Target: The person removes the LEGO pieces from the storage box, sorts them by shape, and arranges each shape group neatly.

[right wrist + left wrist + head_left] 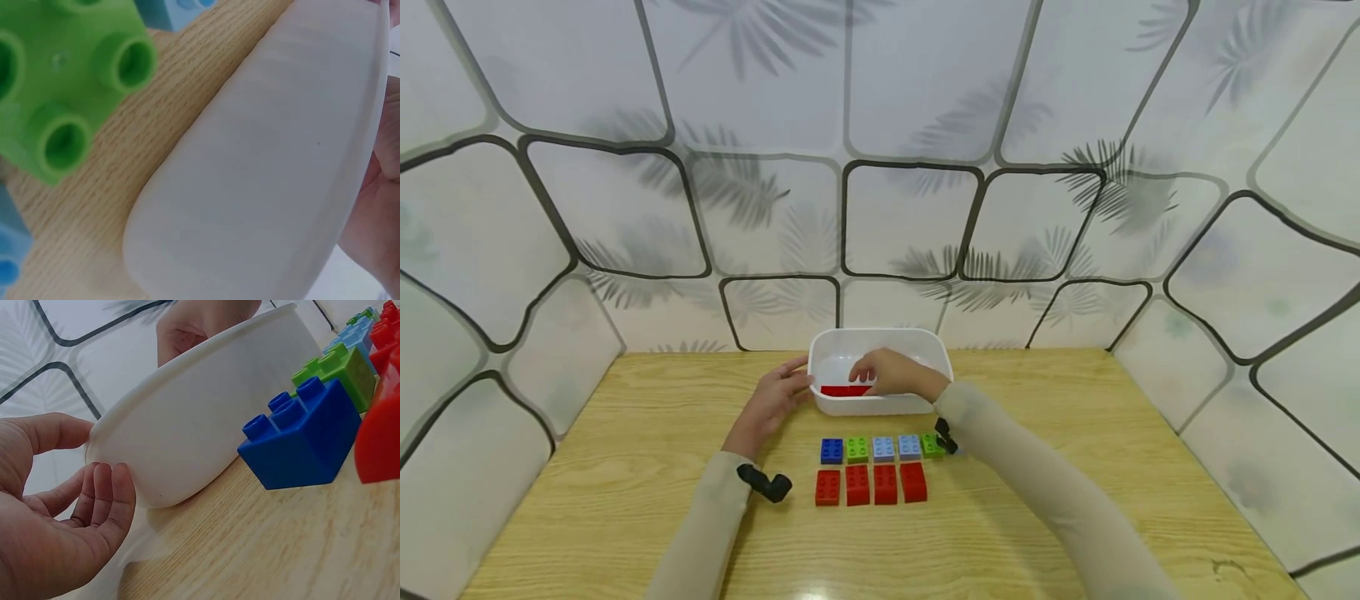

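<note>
A white plastic tub (880, 406) stands near the back edge of the table. My left hand (772, 402) is at its left end, fingertips against the outer wall and rim. My right hand (891, 372) reaches over the front rim into the tub, fingers bent downward right at red building bricks (835, 391) lying along the inner front side. In the left wrist view the tub wall hides the right fingertips; I cannot tell whether they pinch a brick. In that view the left fingers (103, 494) touch the tub's outside.
In front of the tub runs a row of studded bricks: blue (831, 451), green (857, 450) and light blue (883, 449), its right end partly under the right wrist. Nearer stands a row of several red bricks (857, 485). A patterned wall (895, 225) rises behind the table.
</note>
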The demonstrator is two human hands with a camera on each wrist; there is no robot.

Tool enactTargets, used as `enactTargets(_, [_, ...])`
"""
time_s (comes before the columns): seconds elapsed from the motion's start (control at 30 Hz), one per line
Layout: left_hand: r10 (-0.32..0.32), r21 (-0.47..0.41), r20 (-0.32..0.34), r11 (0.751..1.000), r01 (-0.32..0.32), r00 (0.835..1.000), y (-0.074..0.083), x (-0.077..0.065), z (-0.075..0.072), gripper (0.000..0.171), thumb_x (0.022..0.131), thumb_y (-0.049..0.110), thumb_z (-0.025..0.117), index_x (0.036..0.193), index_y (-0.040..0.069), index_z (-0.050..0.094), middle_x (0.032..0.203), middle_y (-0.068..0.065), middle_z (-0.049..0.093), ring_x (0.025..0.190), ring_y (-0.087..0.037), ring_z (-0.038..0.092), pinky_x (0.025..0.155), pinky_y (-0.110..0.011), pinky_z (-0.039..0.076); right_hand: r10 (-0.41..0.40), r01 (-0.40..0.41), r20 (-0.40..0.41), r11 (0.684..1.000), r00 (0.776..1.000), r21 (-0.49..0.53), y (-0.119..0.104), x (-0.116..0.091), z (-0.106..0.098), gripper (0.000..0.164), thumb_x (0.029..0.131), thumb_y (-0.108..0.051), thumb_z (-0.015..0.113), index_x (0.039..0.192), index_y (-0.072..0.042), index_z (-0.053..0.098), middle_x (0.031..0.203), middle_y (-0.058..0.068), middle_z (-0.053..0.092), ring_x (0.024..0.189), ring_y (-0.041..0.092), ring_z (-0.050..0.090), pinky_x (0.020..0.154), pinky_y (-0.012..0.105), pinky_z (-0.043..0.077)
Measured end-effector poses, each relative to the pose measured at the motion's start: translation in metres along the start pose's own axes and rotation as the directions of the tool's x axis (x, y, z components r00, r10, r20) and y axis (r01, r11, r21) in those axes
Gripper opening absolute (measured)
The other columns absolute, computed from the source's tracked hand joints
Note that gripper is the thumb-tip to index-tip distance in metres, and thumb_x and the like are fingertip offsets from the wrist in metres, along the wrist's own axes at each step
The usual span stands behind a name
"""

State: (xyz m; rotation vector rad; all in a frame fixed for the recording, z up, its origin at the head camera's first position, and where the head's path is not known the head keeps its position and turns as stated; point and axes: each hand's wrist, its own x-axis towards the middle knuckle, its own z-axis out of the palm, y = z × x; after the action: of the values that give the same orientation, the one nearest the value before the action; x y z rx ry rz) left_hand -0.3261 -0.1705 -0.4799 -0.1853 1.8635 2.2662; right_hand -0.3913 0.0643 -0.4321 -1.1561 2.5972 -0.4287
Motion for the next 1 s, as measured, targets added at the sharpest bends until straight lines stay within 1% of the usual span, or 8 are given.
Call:
enactTargets(0.17, [0.005, 0.001, 0.003, 1.000, -0.005, 1.000, -0.001, 0.000, 0.000, 0.057, 0.101, 0.007, 0.060, 0.155, 0.006, 0.041, 0.143, -0.014, 0.052, 0.115, -0.018, 0.057, 0.093, -0.027, 0.054, 0.020, -0.020, -0.002, 0.999, 1.000, -0.026, -0.001, 0.004, 0.001, 0.029, 0.090, -0.018, 0.079, 0.117, -0.010, 0.075, 0.102, 0.004, 0.074, 0.093, 0.016, 0.063, 0.087, 0.031, 0.054])
enactTargets(0.33, [-0.001, 0.007, -0.004, 1.000, 0.001, 1.000, 0.000, 0.000, 0.000, 0.056, 0.101, 0.007, 0.060, 0.155, 0.008, 0.043, 0.145, -0.015, 0.051, 0.116, -0.018, 0.056, 0.095, -0.028, 0.054, 0.061, -0.062, -0.012, 0.998, 0.998, -0.020, -0.005, 0.009, -0.001, 0.032, 0.088, -0.017, 0.080, 0.118, -0.009, 0.074, 0.104, 0.005, 0.073, 0.093, 0.016, 0.062, 0.085, 0.031, 0.054])
enactTargets(0.47, [-0.002, 0.011, 0.004, 1.000, 0.002, 1.000, 0.000, 0.000, 0.000, 0.057, 0.102, 0.009, 0.060, 0.155, 0.008, 0.042, 0.148, -0.016, 0.050, 0.118, -0.019, 0.056, 0.096, -0.029, 0.053, 0.101, -0.101, 0.002, 0.995, 0.995, 0.002, -0.010, 0.012, -0.003, 0.033, 0.088, -0.016, 0.080, 0.119, -0.010, 0.073, 0.105, 0.005, 0.072, 0.092, 0.016, 0.060, 0.086, 0.031, 0.054])
enactTargets(0.53, [0.001, 0.016, 0.011, 1.000, -0.001, 1.000, 0.000, 0.000, 0.000, 0.057, 0.102, 0.009, 0.060, 0.156, 0.008, 0.041, 0.149, -0.017, 0.050, 0.118, -0.018, 0.056, 0.096, -0.028, 0.053, 0.111, -0.111, 0.013, 0.994, 0.994, -0.005, -0.012, 0.014, -0.004, 0.033, 0.088, -0.016, 0.080, 0.120, -0.010, 0.073, 0.106, 0.005, 0.072, 0.091, 0.015, 0.060, 0.084, 0.030, 0.054])
enactTargets(0.73, [0.009, 0.019, 0.017, 1.000, -0.009, 1.000, -0.001, 0.000, 0.000, 0.057, 0.102, 0.010, 0.061, 0.156, 0.008, 0.041, 0.151, -0.019, 0.049, 0.118, -0.018, 0.057, 0.099, -0.030, 0.052, 0.110, -0.109, 0.020, 0.994, 0.994, -0.030, -0.016, 0.018, -0.005, 0.034, 0.088, -0.017, 0.079, 0.120, -0.011, 0.072, 0.100, 0.003, 0.071, 0.086, 0.014, 0.058, 0.078, 0.026, 0.052])
enactTargets(0.83, [0.015, 0.018, 0.025, 1.000, -0.015, 1.000, -0.002, 0.000, 0.000, 0.058, 0.102, 0.010, 0.060, 0.156, 0.007, 0.040, 0.152, -0.021, 0.047, 0.120, -0.020, 0.056, 0.100, -0.031, 0.051, 0.101, -0.101, 0.013, 0.994, 0.995, -0.040, -0.016, 0.018, -0.008, 0.035, 0.089, -0.018, 0.079, 0.123, -0.011, 0.072, 0.101, 0.003, 0.071, 0.086, 0.014, 0.058, 0.080, 0.026, 0.052])
enactTargets(1.0, [0.016, 0.004, 0.021, 1.000, -0.016, 1.000, -0.001, -0.001, 0.000, 0.057, 0.102, 0.009, 0.059, 0.156, 0.007, 0.040, 0.151, -0.021, 0.047, 0.122, -0.022, 0.055, 0.098, -0.029, 0.052, 0.071, -0.071, -0.010, 0.995, 0.997, -0.064, -0.016, 0.013, -0.015, 0.035, 0.091, -0.014, 0.075, 0.126, -0.011, 0.071, 0.106, 0.005, 0.069, 0.090, 0.016, 0.056, 0.084, 0.029, 0.052])
